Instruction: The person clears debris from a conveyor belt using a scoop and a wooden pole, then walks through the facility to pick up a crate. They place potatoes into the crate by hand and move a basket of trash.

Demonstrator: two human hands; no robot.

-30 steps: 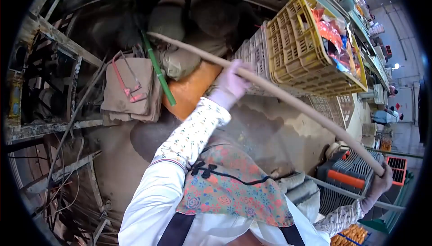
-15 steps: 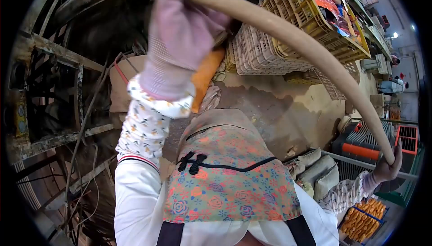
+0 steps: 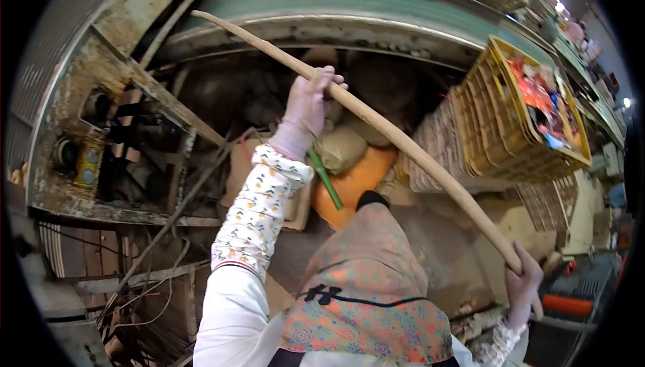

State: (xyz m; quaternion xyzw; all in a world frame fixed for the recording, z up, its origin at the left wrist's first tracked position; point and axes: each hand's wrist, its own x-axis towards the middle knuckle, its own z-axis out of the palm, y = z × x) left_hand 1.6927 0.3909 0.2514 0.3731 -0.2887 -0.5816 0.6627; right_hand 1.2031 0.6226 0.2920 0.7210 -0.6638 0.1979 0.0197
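A long tan stick (image 3: 411, 147), slightly bent and narrowing to a thin tip at the upper left, slants down across the view in front of my body. My left hand (image 3: 310, 102), in a pinkish glove with a ribbed cuff, is wrapped around it near the thinner end. Close to the thick lower end, my right hand (image 3: 523, 280) is closed around it too. Below my left wrist, a green rod (image 3: 325, 179) overlaps an orange sack (image 3: 366, 175). A tan bundle (image 3: 340, 149) lies beside that sack.
A green conveyor belt (image 3: 349, 6) runs along the far side. At right, a yellow crate (image 3: 504, 108) with colourful packaging stands by pale stacked crates (image 3: 437, 145). A rusty metal frame (image 3: 74, 98) is at left. The floral apron (image 3: 366, 300) covers my front.
The view has turned toward the conveyor. Both hands still hold the stick; my left hand now appears lower and farther from the camera. The green rod has come into view.
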